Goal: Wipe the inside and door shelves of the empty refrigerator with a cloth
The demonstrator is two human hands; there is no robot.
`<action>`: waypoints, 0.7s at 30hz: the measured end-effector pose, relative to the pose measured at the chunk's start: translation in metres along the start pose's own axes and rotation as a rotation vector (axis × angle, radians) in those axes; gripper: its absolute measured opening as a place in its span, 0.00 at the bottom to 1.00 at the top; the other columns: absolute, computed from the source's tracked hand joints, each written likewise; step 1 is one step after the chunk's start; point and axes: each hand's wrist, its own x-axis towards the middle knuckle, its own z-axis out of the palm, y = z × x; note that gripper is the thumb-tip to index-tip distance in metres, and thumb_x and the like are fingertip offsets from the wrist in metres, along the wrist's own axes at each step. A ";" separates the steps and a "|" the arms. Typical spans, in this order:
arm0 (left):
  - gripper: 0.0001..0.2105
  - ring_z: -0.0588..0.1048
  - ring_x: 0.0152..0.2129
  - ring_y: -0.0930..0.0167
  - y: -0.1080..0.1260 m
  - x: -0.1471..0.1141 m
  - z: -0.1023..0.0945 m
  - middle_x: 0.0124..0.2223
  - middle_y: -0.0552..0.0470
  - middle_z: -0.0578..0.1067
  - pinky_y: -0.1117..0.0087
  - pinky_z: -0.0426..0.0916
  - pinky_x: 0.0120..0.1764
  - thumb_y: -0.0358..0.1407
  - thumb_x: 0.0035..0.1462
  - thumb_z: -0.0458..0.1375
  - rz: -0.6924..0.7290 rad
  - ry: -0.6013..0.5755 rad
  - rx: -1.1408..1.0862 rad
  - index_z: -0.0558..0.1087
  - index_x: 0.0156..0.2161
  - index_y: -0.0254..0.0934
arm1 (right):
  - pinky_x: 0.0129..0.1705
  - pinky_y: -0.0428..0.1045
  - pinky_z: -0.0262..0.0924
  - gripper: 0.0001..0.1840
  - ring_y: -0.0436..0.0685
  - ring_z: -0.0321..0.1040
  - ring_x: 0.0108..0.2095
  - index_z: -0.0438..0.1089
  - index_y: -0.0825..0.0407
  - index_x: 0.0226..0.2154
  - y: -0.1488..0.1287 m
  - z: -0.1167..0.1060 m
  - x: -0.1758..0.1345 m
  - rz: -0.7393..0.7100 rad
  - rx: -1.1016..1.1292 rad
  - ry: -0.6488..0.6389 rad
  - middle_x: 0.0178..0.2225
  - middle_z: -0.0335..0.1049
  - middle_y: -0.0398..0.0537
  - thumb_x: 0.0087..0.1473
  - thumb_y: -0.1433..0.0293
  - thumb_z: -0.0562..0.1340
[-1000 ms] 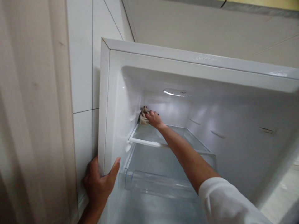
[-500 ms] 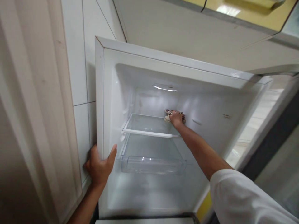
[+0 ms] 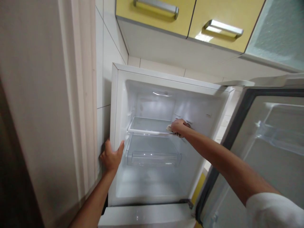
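My right hand [image 3: 178,125] is closed on a crumpled, patterned cloth [image 3: 181,134]. It is inside a white refrigerator [image 3: 171,77], at the right end of the upper glass shelf [image 3: 150,125], near the right inner wall. Part of the cloth is hidden behind my fingers. Outside on the left, my left hand [image 3: 112,157] grips the refrigerator's side edge, with the thumb on the front face and the fingers around the side. Under the shelf sits a clear plastic drawer [image 3: 152,158] with nothing visible in it.
The refrigerator door [image 3: 268,171] stands open on the right, with clear door bins [image 3: 277,137]. Yellow cabinets [image 3: 223,15] with metal handles hang overhead. A pale wooden door frame [image 3: 83,95] and white wall tiles [image 3: 104,72] are close on the left. A second white compartment front [image 3: 147,217] lies below.
My right hand and the cloth have gone from near the back wall to the shelf's right end, closer to the front. My view has tilted up and drawn back; the left hand keeps its grip.
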 end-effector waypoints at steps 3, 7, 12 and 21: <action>0.32 0.78 0.32 0.57 0.003 -0.001 -0.003 0.37 0.39 0.79 0.65 0.64 0.33 0.57 0.55 0.58 -0.003 -0.018 -0.017 0.72 0.54 0.32 | 0.38 0.74 0.71 0.16 0.76 0.75 0.43 0.78 0.59 0.44 -0.018 -0.005 -0.017 -0.050 -0.060 -0.007 0.44 0.75 0.66 0.55 0.67 0.65; 0.31 0.78 0.32 0.57 0.003 -0.002 0.000 0.38 0.39 0.79 0.66 0.65 0.33 0.56 0.56 0.59 -0.016 -0.004 0.002 0.72 0.53 0.31 | 0.43 0.80 0.66 0.17 0.79 0.69 0.52 0.75 0.58 0.48 -0.051 -0.011 -0.030 -0.211 -0.105 0.055 0.52 0.70 0.69 0.59 0.73 0.59; 0.32 0.79 0.31 0.57 -0.003 -0.003 0.007 0.36 0.39 0.80 0.66 0.65 0.32 0.59 0.56 0.58 0.012 0.063 0.005 0.73 0.52 0.31 | 0.54 0.70 0.64 0.22 0.71 0.61 0.58 0.67 0.42 0.60 -0.100 -0.012 -0.023 -0.508 -0.024 0.195 0.60 0.61 0.59 0.65 0.66 0.56; 0.30 0.81 0.30 0.58 -0.010 -0.007 0.011 0.36 0.40 0.81 0.66 0.68 0.32 0.59 0.58 0.58 0.129 0.194 -0.013 0.74 0.51 0.32 | 0.59 0.59 0.59 0.29 0.66 0.51 0.65 0.55 0.32 0.67 -0.170 0.007 0.051 -0.576 0.109 0.254 0.69 0.44 0.50 0.66 0.67 0.53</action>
